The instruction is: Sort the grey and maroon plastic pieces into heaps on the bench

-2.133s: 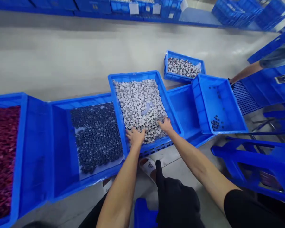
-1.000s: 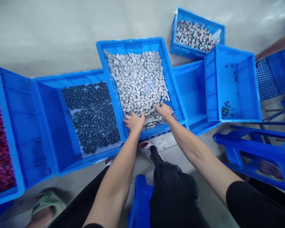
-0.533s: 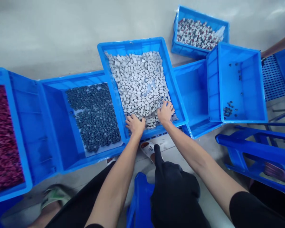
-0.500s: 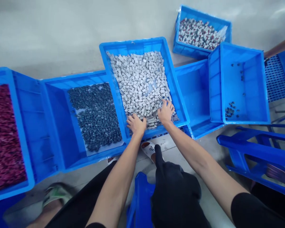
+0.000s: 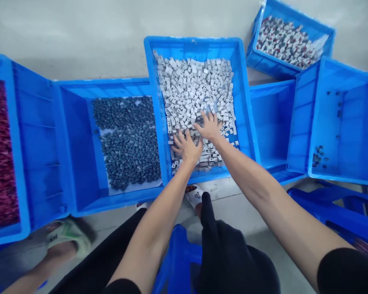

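Observation:
Both my hands are in a blue crate (image 5: 250, 122) spread with many small white block-shaped plastic parts (image 5: 187, 87). My left hand (image 5: 187, 148) rests on the parts near the crate's near side, its fingers spread. Farther in and to the right, my right hand (image 5: 210, 125) lies on the pile with fingers stretched apart. Neither hand grips anything that I can see. Under the palms some white parts are hidden. A bluish clear patch (image 5: 211, 106), perhaps plastic film, shows among the parts just beyond my right hand.
Left of it, a blue crate (image 5: 70, 143) holds dark grey-blue pieces (image 5: 131, 151); beyond stands a crate of red pieces (image 5: 1, 163). On the right, a tilted crate (image 5: 352, 134) has a few dark pieces. Mixed parts (image 5: 290, 43) fill a crate behind. Blue stools (image 5: 179, 261) stand below.
My hands have moved farther into the crate and closer together, fingers spreading over the white parts. The view has shifted, and the other person's arm at the right has left it.

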`<state>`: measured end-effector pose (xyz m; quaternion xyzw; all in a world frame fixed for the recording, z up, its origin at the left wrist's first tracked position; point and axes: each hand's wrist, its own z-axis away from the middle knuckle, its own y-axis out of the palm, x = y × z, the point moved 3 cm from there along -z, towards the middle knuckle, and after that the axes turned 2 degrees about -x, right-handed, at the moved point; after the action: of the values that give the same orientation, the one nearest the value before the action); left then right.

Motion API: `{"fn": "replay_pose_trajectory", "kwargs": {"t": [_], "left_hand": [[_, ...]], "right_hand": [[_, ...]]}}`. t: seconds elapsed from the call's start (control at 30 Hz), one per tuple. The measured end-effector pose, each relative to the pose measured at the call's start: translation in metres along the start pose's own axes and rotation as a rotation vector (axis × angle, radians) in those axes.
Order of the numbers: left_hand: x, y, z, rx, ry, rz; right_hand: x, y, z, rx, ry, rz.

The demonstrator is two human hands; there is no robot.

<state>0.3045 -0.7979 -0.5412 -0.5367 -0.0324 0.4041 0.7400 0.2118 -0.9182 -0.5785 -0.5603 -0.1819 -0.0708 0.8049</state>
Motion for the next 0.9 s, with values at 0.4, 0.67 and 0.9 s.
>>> {"fn": "replay_pose_trajectory", "kwargs": {"t": [0.4,0.67,0.9], "left_hand": [[0.008,-0.007,0.021,0.019,-0.098,-0.053],[0.011,-0.015,0.019,0.032,-0.142,-0.015],[0.009,-0.021,0.027,0.039,-0.077,0.009]], "right_hand": [[0.017,-0.002,0.043,0.035,0.029,0.065],[0.024,-0.014,0.047,0.056,0.129,0.084],[0.025,-0.018,0.068,0.023,0.151,0.088]]}}
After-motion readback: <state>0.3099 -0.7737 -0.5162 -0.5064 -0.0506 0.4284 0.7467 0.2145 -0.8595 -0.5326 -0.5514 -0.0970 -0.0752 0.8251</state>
